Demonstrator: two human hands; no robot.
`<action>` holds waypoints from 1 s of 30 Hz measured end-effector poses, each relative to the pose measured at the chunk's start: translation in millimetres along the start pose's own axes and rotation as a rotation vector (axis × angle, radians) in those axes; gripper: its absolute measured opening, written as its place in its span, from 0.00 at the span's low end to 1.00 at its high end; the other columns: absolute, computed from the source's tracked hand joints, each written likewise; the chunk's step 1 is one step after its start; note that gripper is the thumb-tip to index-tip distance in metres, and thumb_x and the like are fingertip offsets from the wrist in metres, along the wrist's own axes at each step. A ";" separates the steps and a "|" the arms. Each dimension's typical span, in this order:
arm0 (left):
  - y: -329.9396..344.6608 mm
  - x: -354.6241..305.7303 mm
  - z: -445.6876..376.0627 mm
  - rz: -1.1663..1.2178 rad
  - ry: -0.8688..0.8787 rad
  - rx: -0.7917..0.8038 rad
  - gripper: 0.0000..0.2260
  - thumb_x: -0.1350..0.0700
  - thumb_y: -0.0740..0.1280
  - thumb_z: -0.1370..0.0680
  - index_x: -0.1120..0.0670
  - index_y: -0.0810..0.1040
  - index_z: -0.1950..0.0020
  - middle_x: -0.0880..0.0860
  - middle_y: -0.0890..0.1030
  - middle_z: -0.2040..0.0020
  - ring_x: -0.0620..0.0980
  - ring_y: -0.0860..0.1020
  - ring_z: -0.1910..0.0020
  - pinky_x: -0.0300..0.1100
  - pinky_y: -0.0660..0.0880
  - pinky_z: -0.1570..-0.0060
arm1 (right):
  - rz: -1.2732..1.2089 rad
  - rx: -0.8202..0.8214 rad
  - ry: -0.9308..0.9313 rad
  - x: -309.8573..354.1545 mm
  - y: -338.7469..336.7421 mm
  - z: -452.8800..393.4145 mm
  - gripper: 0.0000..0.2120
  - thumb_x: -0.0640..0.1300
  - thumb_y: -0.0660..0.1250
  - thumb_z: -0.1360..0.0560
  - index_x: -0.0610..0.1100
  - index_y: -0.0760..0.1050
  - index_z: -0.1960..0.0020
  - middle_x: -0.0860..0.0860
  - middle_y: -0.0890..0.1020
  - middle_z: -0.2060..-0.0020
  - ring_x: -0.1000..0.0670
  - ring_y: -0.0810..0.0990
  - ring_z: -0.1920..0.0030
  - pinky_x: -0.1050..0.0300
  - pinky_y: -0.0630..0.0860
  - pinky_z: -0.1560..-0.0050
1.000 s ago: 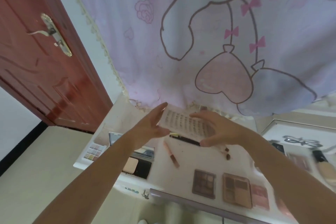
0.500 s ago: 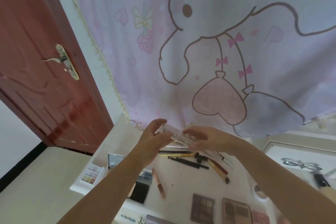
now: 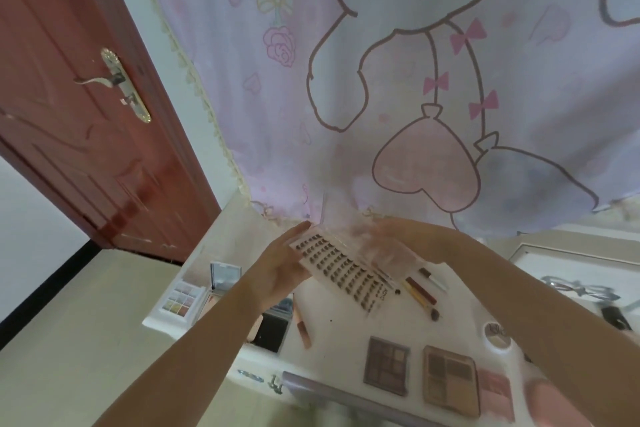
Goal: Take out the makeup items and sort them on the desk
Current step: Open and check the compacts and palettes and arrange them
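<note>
We held the lash tray [image 3: 341,269] above the back of the worktop [image 3: 339,333], tilted, its rows of small dark lash clusters facing the camera. Our left hand [image 3: 280,270] supported its left end, with straight fingers laid along the edge and the palm under it rather than curled round it. Our right hand [image 3: 388,246] was at the far right side of the tray, where a clear lid seemed to stand open; motion blur kept us from telling whether those fingers pinched the lid or only rested on it.

We judged the tray light, thin and stiff, with slick plastic faces and a hinged lid that could flex or snap. The lashes themselves looked delicate, so the sensible hold would be on the long edges or corners, never across the rows.

Below it, the sorting was well along. Two brown eyeshadow palettes [image 3: 388,364] lay side by side at the near edge, beside a pink blush pan [image 3: 493,390]. Pencils and slim tubes [image 3: 420,289] were grouped just right of the tray. A pastel palette [image 3: 181,300] and a mirrored compact [image 3: 225,276] sat at the left end.
</note>
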State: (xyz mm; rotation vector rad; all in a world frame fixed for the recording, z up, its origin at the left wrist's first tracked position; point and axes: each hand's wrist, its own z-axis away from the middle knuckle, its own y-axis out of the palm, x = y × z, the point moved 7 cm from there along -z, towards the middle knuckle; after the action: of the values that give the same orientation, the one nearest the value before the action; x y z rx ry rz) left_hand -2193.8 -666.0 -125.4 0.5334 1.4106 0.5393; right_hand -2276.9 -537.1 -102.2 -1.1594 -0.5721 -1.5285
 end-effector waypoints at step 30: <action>-164.1 10.1 122.7 0.179 0.245 -0.703 0.09 0.66 0.65 0.27 0.57 0.85 0.59 0.54 0.85 0.59 0.47 0.84 0.60 0.35 0.80 0.65 | 0.668 -0.238 0.271 -116.6 136.5 -125.2 0.09 0.42 0.63 0.25 0.39 0.74 0.48 0.46 0.79 0.53 0.49 0.79 0.52 0.61 0.74 0.53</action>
State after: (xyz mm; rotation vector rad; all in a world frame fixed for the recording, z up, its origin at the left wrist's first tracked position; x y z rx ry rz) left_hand -2065.2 -789.0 -227.3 0.0216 1.2958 1.2144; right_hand -2202.9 -629.5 -286.3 -1.1396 0.1826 -1.1510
